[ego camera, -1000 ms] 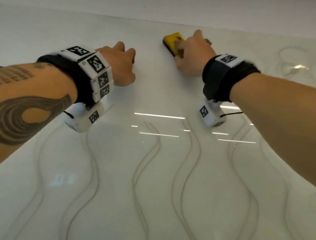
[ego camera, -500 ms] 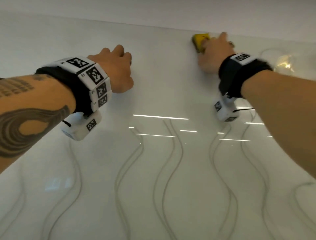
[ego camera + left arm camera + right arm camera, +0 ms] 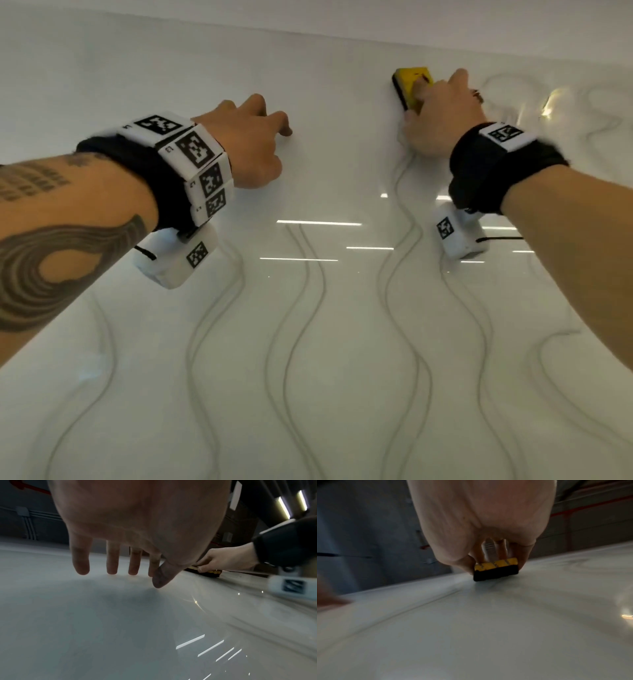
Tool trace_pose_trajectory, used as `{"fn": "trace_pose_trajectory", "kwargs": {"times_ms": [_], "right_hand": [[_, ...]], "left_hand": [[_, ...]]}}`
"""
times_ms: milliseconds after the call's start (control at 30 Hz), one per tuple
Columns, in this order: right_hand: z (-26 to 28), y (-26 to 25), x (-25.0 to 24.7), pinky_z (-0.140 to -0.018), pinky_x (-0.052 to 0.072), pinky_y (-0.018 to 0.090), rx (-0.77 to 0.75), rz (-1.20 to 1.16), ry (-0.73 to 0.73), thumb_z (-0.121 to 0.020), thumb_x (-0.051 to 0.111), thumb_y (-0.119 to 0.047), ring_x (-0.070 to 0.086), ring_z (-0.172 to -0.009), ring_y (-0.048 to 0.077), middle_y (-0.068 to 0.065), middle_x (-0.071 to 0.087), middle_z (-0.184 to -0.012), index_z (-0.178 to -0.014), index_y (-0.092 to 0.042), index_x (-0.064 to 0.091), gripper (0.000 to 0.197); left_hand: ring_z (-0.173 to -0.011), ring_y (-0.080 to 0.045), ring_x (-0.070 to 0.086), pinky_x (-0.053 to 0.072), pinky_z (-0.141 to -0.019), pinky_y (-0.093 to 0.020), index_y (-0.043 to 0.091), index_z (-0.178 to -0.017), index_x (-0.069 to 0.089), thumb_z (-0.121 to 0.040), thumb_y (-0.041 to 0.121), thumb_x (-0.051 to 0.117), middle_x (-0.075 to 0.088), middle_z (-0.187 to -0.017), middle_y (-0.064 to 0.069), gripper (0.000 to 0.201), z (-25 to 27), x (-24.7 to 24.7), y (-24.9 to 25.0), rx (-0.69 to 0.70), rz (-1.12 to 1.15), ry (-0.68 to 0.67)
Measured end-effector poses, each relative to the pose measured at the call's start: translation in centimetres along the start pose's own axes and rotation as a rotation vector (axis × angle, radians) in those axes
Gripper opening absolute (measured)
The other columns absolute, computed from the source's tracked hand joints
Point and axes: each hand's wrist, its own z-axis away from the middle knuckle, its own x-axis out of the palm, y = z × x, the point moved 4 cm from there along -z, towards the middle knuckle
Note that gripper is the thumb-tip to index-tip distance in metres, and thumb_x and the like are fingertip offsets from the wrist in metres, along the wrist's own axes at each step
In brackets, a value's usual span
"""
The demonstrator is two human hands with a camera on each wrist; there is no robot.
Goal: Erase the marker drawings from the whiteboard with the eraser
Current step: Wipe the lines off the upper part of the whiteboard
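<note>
Right now, step: the right hand (image 3: 440,116) wipes near the whiteboard's (image 3: 325,394) top edge.
Grip: right hand grasps the eraser (image 3: 409,85) by its sides; left hand (image 3: 251,144) is released, fingertips (image 3: 112,569) on the board.
Doing it well: keep the felt flat, press evenly, overlap passes down over the wavy lines (image 3: 301,325).
Eraser: yellow back, black felt, lying flat on the board.

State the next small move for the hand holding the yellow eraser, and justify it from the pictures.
Probably draw the yellow, black-felted eraser toward the person, down the white whiteboard. The right hand grips it near the board's top edge, and the grey wavy marker lines below remain unerased.
</note>
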Motion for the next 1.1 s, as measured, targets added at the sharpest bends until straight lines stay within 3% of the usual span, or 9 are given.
{"fn": "trace_pose_trajectory", "kwargs": {"times_ms": [133,333,400,533,633,800,867,967,1100], "right_hand": [[3.9,-0.6,1.2,-0.107,0.042,0.043,-0.233,-0.012,-0.017,-0.102,0.054,-0.032,0.052,-0.112,0.050,0.024,0.036,-0.140,-0.151,-0.022,0.046,0.052],[2.8,9.7,-2.3,-0.114,0.039,0.052,0.304,0.033,0.056,-0.094,0.051,-0.037,0.044,-0.133,0.051,0.026,0.038,-0.147,-0.140,0.000,0.048,0.060],[4.0,7.3,-1.5,-0.114,0.040,0.054,0.232,-0.027,0.016,-0.081,0.045,-0.041,0.043,-0.133,0.051,0.026,0.040,-0.147,-0.140,-0.006,0.049,0.069],[9.7,-0.2,1.3,-0.096,0.048,0.043,-0.107,-0.074,-0.042,-0.097,0.055,-0.032,0.054,-0.109,0.048,0.021,0.036,-0.140,-0.152,-0.020,0.043,0.057],[11.5,-0.1,2.0,-0.092,0.048,0.039,-0.273,-0.040,-0.053,-0.101,0.056,-0.036,0.051,-0.099,0.038,0.013,0.038,-0.126,-0.157,-0.028,0.040,0.059],[8.2,10.6,-1.1,-0.109,0.040,0.050,0.198,0.063,0.049,-0.102,0.050,-0.031,0.047,-0.124,0.052,0.029,0.042,-0.138,-0.150,-0.017,0.048,0.051],[8.1,11.3,-1.2,-0.109,0.040,0.052,0.276,0.055,0.047,-0.100,0.047,-0.031,0.045,-0.126,0.050,0.030,0.045,-0.135,-0.145,-0.010,0.050,0.050],[10.5,5.9,0.4,-0.102,0.046,0.048,0.145,-0.006,0.035,-0.099,0.051,-0.033,0.052,-0.115,0.051,0.025,0.043,-0.133,-0.145,-0.014,0.049,0.049],[14.6,1.0,2.3,-0.088,0.047,0.035,-0.172,-0.059,-0.020,-0.100,0.058,-0.034,0.050,-0.096,0.035,0.012,0.038,-0.121,-0.155,-0.024,0.044,0.057]], "left_hand": [[-0.131,-0.035,0.044,0.044,-0.096,-0.047,0.032,-0.150,0.039,-0.102,0.031,0.050,0.034,-0.151,-0.003,0.050,-0.5,-0.3,0.5,-0.056,0.005,0.015],[-0.128,-0.034,0.046,0.046,-0.094,-0.047,0.034,-0.152,0.039,-0.101,0.028,0.050,0.032,-0.152,-0.001,0.053,-0.5,0.2,-0.3,-0.040,0.011,0.024],[-0.130,-0.035,0.044,0.047,-0.098,-0.051,0.033,-0.151,0.039,-0.101,0.026,0.049,0.032,-0.153,-0.002,0.051,-0.6,0.2,0.0,-0.045,0.008,0.029],[-0.129,-0.037,0.045,0.046,-0.098,-0.050,0.032,-0.148,0.042,-0.102,0.020,0.046,0.034,-0.153,-0.004,0.048,-1.0,-0.3,0.5,-0.084,-0.008,0.044],[-0.128,-0.039,0.047,0.045,-0.100,-0.051,0.033,-0.149,0.043,-0.101,0.017,0.044,0.034,-0.153,-0.005,0.050,-1.0,-0.5,0.5,-0.086,-0.010,0.029],[-0.126,-0.037,0.049,0.046,-0.102,-0.049,0.036,-0.154,0.039,-0.100,0.013,0.044,0.032,-0.154,-0.002,0.059,-0.8,0.0,-0.6,-0.029,0.012,-0.017],[-0.127,-0.037,0.049,0.046,-0.103,-0.048,0.037,-0.155,0.039,-0.100,0.013,0.044,0.031,-0.156,-0.002,0.060,-0.9,0.0,-0.6,-0.020,0.016,-0.014],[-0.128,-0.040,0.049,0.045,-0.105,-0.049,0.034,-0.154,0.041,-0.100,0.011,0.044,0.032,-0.156,-0.004,0.059,-1.1,-0.3,-0.2,-0.028,0.009,-0.002],[-0.128,-0.041,0.049,0.044,-0.104,-0.049,0.032,-0.154,0.041,-0.100,0.011,0.046,0.032,-0.156,-0.005,0.058,-1.0,-0.3,0.1,-0.044,0.003,-0.008]]}}
